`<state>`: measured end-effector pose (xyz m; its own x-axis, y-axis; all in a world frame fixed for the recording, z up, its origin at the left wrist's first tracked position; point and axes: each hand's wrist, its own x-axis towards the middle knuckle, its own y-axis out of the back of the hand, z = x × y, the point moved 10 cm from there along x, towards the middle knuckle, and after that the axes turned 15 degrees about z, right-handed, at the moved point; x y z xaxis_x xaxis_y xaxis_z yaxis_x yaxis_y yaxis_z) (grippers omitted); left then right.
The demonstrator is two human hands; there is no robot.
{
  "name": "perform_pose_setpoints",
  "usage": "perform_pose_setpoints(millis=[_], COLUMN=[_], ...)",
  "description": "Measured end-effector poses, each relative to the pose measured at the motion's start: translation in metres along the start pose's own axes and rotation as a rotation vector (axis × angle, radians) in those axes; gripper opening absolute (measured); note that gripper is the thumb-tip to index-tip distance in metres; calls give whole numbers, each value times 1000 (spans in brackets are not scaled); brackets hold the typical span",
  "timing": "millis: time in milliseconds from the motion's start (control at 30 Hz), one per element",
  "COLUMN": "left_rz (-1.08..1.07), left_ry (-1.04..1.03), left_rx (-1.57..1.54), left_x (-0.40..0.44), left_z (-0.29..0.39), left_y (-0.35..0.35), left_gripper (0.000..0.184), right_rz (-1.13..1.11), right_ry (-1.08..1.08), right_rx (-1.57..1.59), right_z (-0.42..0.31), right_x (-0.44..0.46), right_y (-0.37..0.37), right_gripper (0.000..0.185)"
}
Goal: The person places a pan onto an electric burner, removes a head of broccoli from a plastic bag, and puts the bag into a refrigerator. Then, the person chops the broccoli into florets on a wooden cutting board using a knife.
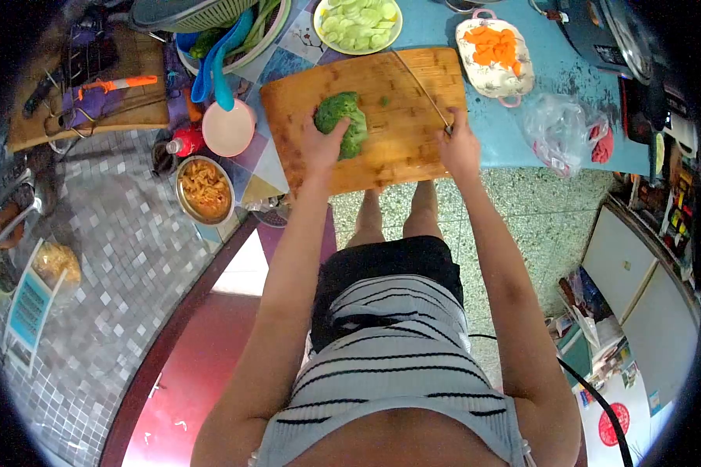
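A head of broccoli rests on the wooden cutting board, left of the board's middle. My left hand is closed around its lower left side. At the board's right edge, my right hand grips the handle of a knife. The thin blade slants up and left across the board, seen nearly edge-on and apart from the broccoli. A small green crumb lies between broccoli and knife.
Beyond the board stands a plate of sliced pale-green vegetable. Carrot slices fill a white dish at right, near a clear plastic bag. On the left are a pink bowl, a metal bowl of food and a red-capped bottle.
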<state>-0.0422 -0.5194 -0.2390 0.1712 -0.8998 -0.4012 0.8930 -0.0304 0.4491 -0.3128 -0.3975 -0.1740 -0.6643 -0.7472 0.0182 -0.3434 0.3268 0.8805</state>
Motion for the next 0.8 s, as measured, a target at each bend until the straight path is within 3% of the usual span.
perform_pose_setpoints(millis=[33, 67, 133, 333, 467, 800], left_rz=[84, 82, 102, 50, 48, -133], left_ry=[-165, -167, -147, -63, -36, -68], left_rx=[201, 200, 235, 103, 68, 225], left_x=[1, 0, -2, 17, 25, 22], left_z=[13, 14, 13, -21, -27, -19], left_y=[3, -1, -4, -16, -21, -34], left_gripper=[75, 75, 81, 79, 79, 90], right_rz=[-137, -134, -88, -197, -114, -300], right_ry=[-130, -130, 49, 302, 315, 302], right_rx=[3, 2, 139, 22, 91, -60], right_z=[9, 13, 1, -11, -14, -23], right_x=[-7, -12, -24, -72, -68, -72], right_y=[-5, -2, 6, 17, 24, -9], right_gripper=[38, 38, 29, 24, 26, 19])
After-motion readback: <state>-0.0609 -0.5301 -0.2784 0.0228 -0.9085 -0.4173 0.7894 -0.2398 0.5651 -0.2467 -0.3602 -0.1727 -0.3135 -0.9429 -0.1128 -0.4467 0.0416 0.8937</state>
